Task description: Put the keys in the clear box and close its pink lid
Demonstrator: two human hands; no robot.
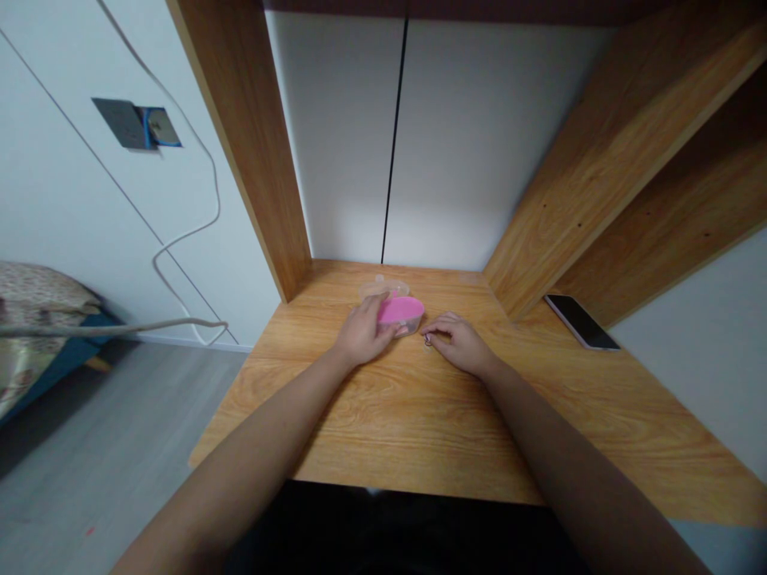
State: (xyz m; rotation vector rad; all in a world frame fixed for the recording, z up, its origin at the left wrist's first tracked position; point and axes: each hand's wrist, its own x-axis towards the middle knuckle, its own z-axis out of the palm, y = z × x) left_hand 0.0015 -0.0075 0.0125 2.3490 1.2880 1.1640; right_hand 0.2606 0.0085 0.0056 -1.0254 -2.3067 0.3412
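A small clear tub with pink inside [403, 308] rests on the wooden desk, and my left hand [363, 329] grips its left side, thumb at the front and fingers behind. Just behind it lies a transparent lid-like piece [383, 286], partly covered by my fingers. To the right of the tub, my right hand [456, 342] pinches a tiny dark item [427, 339] between thumb and fingertips, close to the desk top. That item is too small and blurred to name.
A phone [581, 321] lies at the right of the wooden desk [383, 415], by an upright board [575, 176]. White panels [443, 144] close the back. At left, a cable [216, 184] hangs near an open wall socket [159, 126]; a patterned cover [36, 311] lies beyond.
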